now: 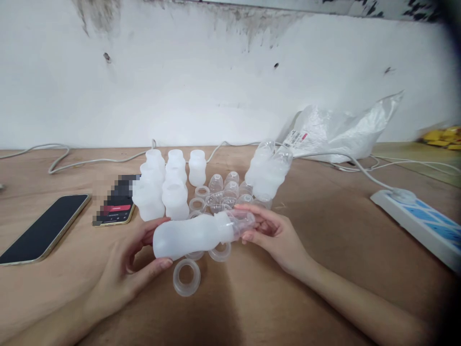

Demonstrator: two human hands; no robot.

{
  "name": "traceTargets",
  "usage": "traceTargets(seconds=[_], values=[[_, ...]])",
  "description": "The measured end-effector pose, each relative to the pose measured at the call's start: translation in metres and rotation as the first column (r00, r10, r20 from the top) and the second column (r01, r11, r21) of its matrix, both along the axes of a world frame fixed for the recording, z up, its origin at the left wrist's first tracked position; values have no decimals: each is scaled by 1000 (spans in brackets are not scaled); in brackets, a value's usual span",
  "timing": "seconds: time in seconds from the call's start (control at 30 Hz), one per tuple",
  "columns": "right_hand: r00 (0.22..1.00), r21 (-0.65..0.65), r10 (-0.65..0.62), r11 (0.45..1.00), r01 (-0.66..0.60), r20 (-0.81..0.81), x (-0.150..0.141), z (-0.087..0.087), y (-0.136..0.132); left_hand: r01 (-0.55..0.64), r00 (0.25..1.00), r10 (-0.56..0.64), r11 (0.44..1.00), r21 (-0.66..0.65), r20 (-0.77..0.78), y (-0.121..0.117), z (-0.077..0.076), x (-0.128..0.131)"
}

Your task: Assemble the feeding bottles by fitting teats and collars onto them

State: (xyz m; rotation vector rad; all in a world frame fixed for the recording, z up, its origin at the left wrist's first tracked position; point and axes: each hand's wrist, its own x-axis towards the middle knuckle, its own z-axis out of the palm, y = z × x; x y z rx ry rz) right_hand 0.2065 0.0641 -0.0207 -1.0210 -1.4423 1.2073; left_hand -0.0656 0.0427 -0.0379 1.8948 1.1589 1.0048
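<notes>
A frosted white baby bottle (187,236) lies nearly level in the air between my two hands. My left hand (139,259) grips its base end, thumb below and fingers behind. At the other end, my right hand (268,230) pinches the clear dome cap (241,223) fitted over the bottle's top. Just below the bottle, a translucent ring (186,277) lies flat on the table, with another ring (219,251) partly covered by the bottle. Behind it are several clear dome caps (230,191) and more rings (198,205).
Several uncapped bottles (176,192) stand in rows at the back left; capped bottles (268,168) stand at the back right. Two phones (46,228) lie on the left. A power strip (421,221), white cables and a plastic bag (331,132) occupy the right side.
</notes>
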Motion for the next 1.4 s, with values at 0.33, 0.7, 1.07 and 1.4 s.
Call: traceTargets(seconds=[0.33, 0.7, 1.07, 1.4], values=[[999, 15, -13, 1000, 12, 50, -1, 1, -4, 20, 992, -7, 995, -95, 128, -1, 1, 5], [991, 88, -29, 996, 18, 134, -3, -6, -5, 68, 989, -49, 989, -133, 140, -1, 3, 6], [999, 59, -30, 998, 27, 40, -5, -3, -4, 55, 992, -43, 994, -98, 117, -1, 0, 7], [998, 225, 19, 974, -32, 57, 0, 14, -8, 73, 988, -76, 997, 30, 136, -4, -2, 10]])
